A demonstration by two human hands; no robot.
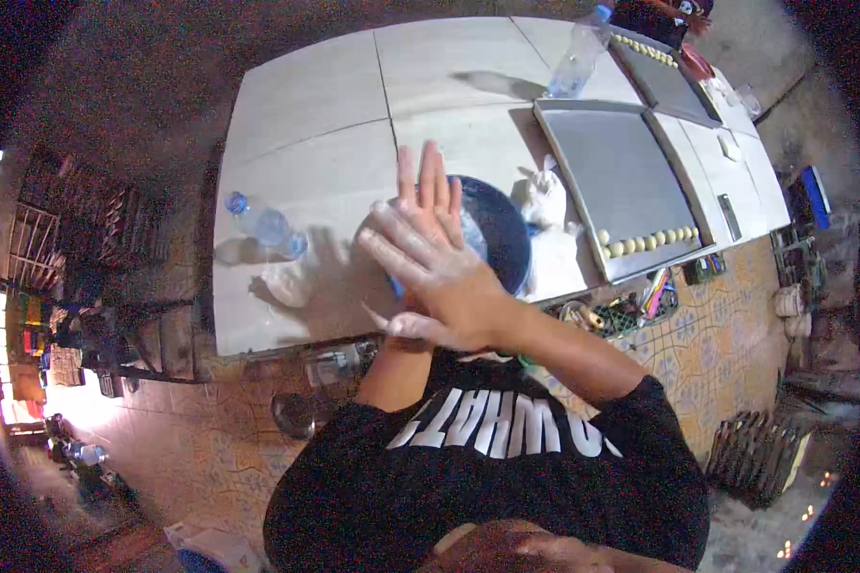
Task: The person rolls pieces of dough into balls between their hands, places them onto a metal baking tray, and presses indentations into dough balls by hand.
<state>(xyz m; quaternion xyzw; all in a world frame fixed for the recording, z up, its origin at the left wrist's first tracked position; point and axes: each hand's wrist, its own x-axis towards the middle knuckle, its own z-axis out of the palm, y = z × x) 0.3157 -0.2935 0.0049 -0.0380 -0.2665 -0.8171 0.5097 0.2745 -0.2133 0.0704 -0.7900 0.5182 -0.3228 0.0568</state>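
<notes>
My right hand (435,277), dusted with white powder, lies flat across my left hand (430,196), palm against palm, with fingers stretched out on both. Beneath them is a dark blue round container (502,234) on the white tiled table (306,115), its contents mostly hidden. A crumpled white bag (545,201) sits at its right, and a blue-capped plastic bottle (272,229) stands to the left, near some white material (287,282). Neither hand holds an object.
Two metal trays (616,181) (664,81) bear rows of pale round pieces (650,241). Another bottle (578,57) stands behind. A person (655,19) is at the far edge. A crate of tools (626,315) is below the table; stacked pans (750,449) sit lower right.
</notes>
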